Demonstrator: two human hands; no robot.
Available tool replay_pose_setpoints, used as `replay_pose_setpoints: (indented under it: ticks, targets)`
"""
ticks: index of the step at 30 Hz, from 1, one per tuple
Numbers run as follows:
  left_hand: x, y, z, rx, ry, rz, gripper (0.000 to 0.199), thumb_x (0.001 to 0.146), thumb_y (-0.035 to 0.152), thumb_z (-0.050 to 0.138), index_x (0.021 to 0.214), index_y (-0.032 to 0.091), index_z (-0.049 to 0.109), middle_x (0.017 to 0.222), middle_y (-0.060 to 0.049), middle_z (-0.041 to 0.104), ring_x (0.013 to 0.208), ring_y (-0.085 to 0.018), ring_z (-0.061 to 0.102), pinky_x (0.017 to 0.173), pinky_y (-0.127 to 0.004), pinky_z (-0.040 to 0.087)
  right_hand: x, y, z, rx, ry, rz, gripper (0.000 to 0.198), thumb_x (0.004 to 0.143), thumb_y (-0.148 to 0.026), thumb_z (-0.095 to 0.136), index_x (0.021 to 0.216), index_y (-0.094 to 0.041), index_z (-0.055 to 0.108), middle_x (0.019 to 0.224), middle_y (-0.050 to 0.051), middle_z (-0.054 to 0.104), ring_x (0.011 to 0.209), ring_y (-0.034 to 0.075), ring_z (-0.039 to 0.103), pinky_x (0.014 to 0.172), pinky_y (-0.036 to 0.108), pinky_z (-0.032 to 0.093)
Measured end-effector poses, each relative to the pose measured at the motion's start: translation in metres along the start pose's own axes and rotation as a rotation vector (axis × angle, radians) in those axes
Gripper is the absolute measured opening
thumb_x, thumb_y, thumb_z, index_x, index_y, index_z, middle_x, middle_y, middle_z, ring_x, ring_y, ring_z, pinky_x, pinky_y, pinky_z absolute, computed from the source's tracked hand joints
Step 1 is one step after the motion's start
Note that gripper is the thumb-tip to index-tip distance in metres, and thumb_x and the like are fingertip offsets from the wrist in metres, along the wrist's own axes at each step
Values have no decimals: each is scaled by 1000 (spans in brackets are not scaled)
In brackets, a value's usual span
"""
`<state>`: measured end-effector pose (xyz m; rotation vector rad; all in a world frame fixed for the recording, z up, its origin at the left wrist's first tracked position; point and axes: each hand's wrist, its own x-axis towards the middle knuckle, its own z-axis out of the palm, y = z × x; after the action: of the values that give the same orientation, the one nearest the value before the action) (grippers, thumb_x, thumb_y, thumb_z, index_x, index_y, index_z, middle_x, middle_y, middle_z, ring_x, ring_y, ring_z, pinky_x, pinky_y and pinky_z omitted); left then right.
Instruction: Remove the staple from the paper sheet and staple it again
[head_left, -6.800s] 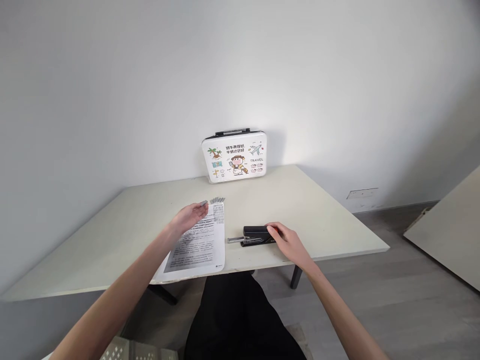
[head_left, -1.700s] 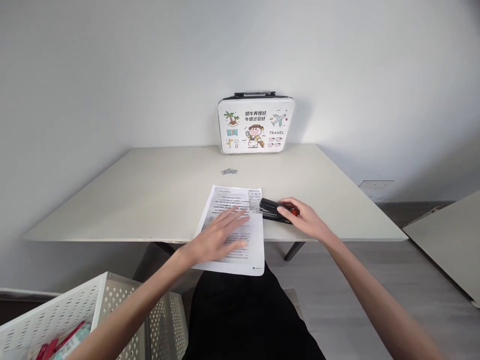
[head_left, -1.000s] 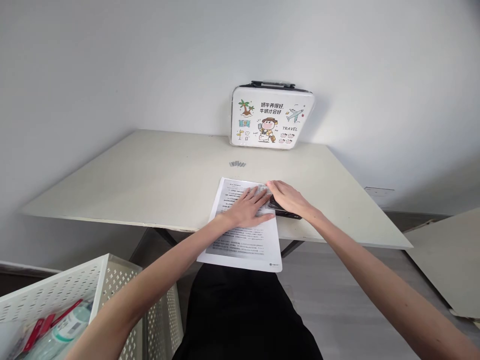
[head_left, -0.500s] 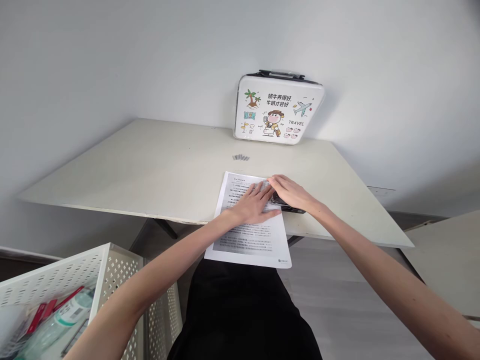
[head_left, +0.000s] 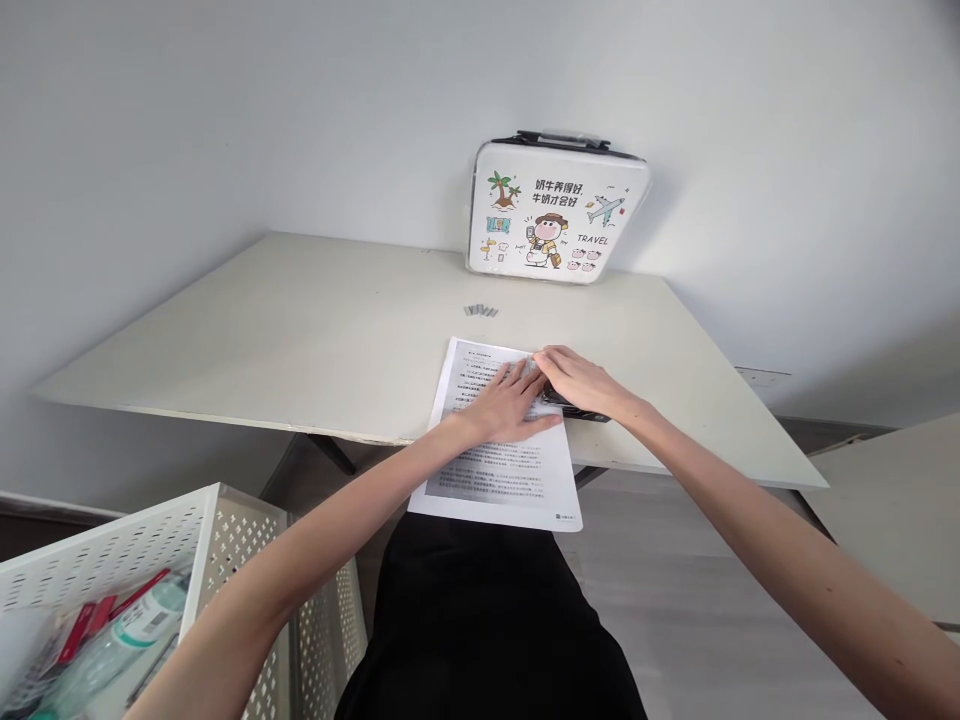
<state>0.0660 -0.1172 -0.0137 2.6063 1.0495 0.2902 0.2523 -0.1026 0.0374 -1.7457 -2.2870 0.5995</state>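
A printed sheet of paper lies on the table, its lower end jutting past the front edge toward my lap. My left hand rests flat on the sheet with fingers spread, its fingertips close to my right hand. Under my right hand, at the right side of the paper, is a black stapler; my palm and fingers cover most of it, so its jaw is hidden. Beyond the paper sit several short silver staple strips.
A white case with cartoon travel prints stands against the wall at the back of the table. At lower left, a white perforated basket holds a clear plastic bottle and red items. A wall socket is at right.
Both hands, the paper and the stapler keep nearly the same place. The whole view has shifted very slightly.
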Motion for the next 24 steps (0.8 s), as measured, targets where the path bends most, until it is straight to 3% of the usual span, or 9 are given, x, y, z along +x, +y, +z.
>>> replay_pose_setpoints:
  ticks: [16, 24]
  targets:
    - [0, -1, -1, 15, 3, 21, 92, 102, 78, 21, 169, 15, 21, 177, -8, 13, 164, -32, 2, 133, -52, -2, 1, -3, 2, -55, -8, -7, 52, 109, -51, 20, 130, -27, 61, 154, 10, 56, 138, 30, 56, 111, 51, 47]
    - [0, -3, 1, 18, 6, 31, 91, 102, 78, 21, 170, 20, 16, 177, -6, 15, 164, -31, -1, 132, -52, -4, 0, -4, 2, -156, -34, -56, 46, 109, -40, 21, 126, -29, 61, 148, 11, 59, 136, 30, 55, 104, 49, 50]
